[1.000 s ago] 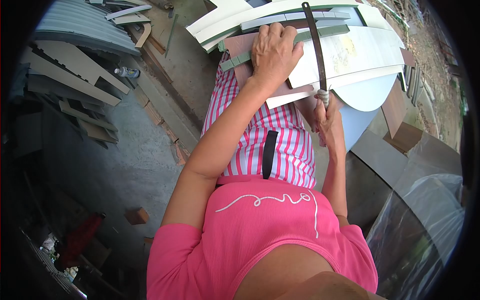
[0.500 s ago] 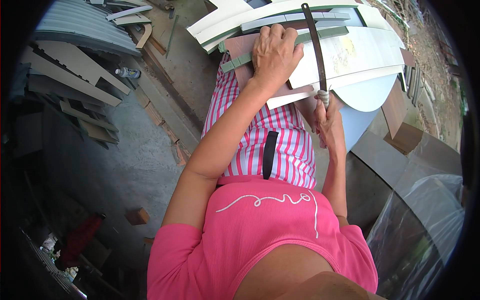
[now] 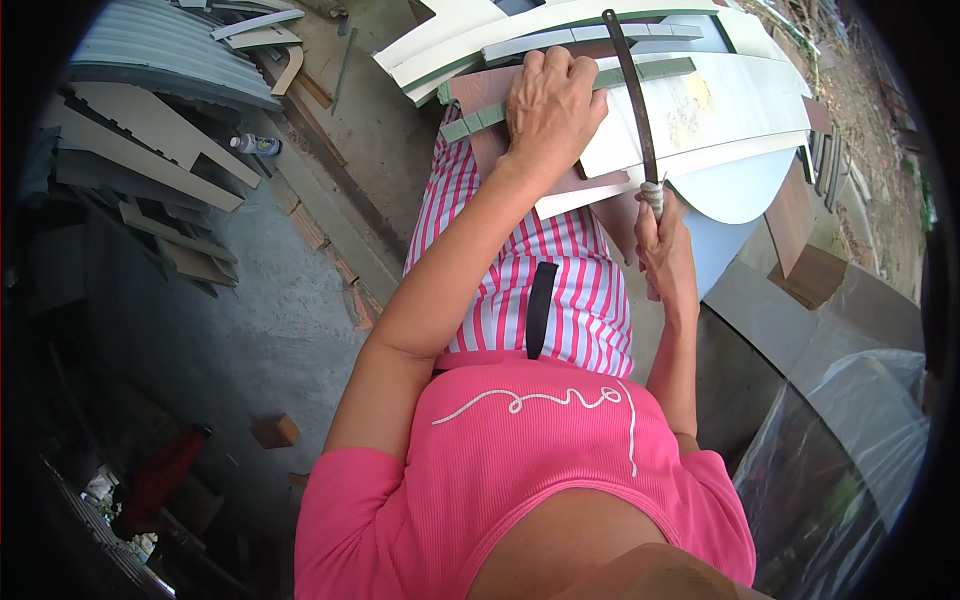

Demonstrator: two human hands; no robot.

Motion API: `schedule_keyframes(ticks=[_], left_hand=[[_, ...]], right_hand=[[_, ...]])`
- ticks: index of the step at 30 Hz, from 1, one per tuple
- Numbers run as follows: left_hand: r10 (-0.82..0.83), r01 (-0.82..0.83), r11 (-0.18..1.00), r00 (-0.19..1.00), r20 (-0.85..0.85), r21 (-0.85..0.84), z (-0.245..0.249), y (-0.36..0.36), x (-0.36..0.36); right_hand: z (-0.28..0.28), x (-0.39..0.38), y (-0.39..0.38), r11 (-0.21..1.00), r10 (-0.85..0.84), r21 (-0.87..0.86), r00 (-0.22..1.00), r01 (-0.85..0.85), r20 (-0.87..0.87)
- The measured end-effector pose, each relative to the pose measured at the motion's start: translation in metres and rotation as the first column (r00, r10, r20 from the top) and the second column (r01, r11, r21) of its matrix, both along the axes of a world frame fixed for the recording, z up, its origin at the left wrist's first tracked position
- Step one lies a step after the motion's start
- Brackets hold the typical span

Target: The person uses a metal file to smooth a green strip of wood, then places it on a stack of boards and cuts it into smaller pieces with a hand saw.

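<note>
My left hand is closed over a narrow green strip, which lies across a stack of white and brown boards at the top centre. Its fingers curl over the strip's far side. My right hand grips the whitish wrapped handle of a long, dark, thin saw blade. The blade points away from me and crosses over the green strip, to the right of my left hand. Below the blade lies a large white board. Beyond the green strip is a pale grey strip.
A white bottle stands on the floor at the left, near cut boards and corrugated sheets. A brick lies at the lower left. Clear plastic sheeting covers things at the right.
My right hand and the saw have shifted slightly to the right and towards me. My left hand has stayed almost in the same place on the green strip.
</note>
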State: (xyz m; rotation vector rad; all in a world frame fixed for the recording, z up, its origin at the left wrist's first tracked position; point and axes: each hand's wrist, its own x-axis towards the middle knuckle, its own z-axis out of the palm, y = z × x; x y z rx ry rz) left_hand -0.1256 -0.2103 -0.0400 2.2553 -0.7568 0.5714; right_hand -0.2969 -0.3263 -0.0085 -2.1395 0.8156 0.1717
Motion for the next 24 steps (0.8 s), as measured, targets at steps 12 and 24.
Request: schedule_keyframes(ticks=[12, 24], left_hand=[[-0.03, 0.03, 1.0, 1.0, -0.006, 0.006, 0.005, 0.002, -0.001], [-0.037, 0.037, 0.999, 0.999, 0.008, -0.009, 0.006, 0.002, -0.004]], right_hand=[[0.02, -0.006, 0.017, 0.995, 0.024, -0.095, 0.99, -0.011, 0.141], [0.018, -0.008, 0.012, 0.988, 0.064, -0.149, 0.991, -0.047, 0.115]])
